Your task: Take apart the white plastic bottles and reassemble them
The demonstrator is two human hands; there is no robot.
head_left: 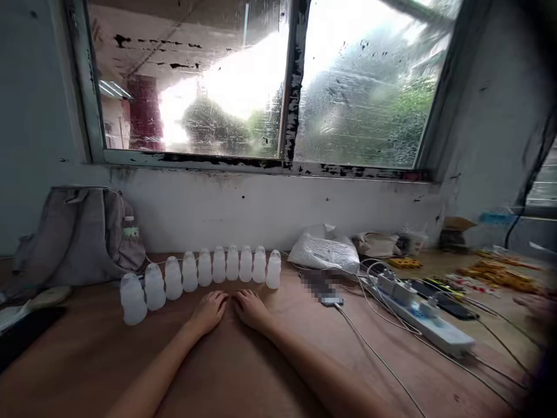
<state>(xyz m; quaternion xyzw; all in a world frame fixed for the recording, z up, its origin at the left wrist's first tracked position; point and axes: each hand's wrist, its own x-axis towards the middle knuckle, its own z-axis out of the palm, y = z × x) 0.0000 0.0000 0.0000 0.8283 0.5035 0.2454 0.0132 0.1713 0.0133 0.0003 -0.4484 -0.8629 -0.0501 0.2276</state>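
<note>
Several small frosted white bottles (pixel 173 280) with clear rounded tops stand upright in a curved row on the brown tabletop (pixel 226 371). They look like little feeding bottles. My left hand (pixel 210 311) rests palm down just in front of the middle of the row, its fingers stretched out and nothing in it. Beside it, my right hand (pixel 251 308) lies flat in the same way, also holding nothing. A narrow gap separates the two sets of fingertips. Neither hand touches a bottle; the right-most bottle (pixel 273 270) stands beyond my right hand.
To the right are a phone (pixel 333 301) on a cable, a white power strip (pixel 435 328) with plugs and trailing wires, and a plastic-wrapped package (pixel 324 251). A grey backpack (pixel 82 235) sits at the left, against the wall below a window (pixel 261 87).
</note>
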